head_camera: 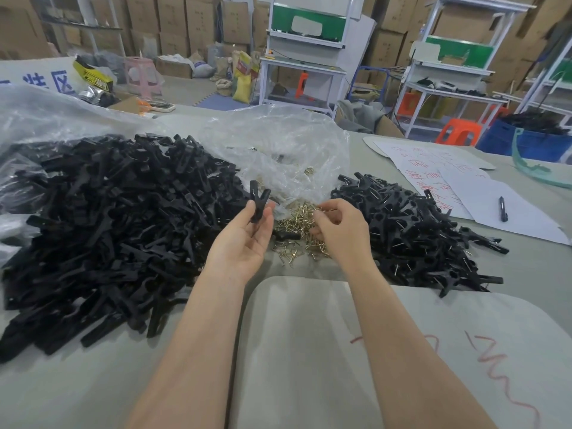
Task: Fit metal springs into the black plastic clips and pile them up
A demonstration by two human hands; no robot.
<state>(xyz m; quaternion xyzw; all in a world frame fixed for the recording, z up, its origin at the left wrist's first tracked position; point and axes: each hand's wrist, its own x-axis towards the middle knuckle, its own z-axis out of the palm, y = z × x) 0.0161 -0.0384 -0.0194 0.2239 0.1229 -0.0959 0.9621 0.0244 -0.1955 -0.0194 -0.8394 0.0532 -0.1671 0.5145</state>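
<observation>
My left hand [244, 239] pinches a black plastic clip [258, 203] upright between thumb and fingers, its two prongs spread at the top. My right hand [340, 230] reaches into a heap of brass-coloured metal springs [294, 239], its fingers curled among them; whether it holds one I cannot tell. A large heap of loose black clip parts [108, 227] lies to the left. A smaller pile of clips with springs fitted [418, 230] lies to the right.
A crumpled clear plastic bag [278, 147] spills the springs behind my hands. White paper sheets with red writing [439, 174] and a black pen [503, 209] lie at the right. A grey board [309, 351] lies under my forearms. Shelves, cartons and stools stand beyond the table.
</observation>
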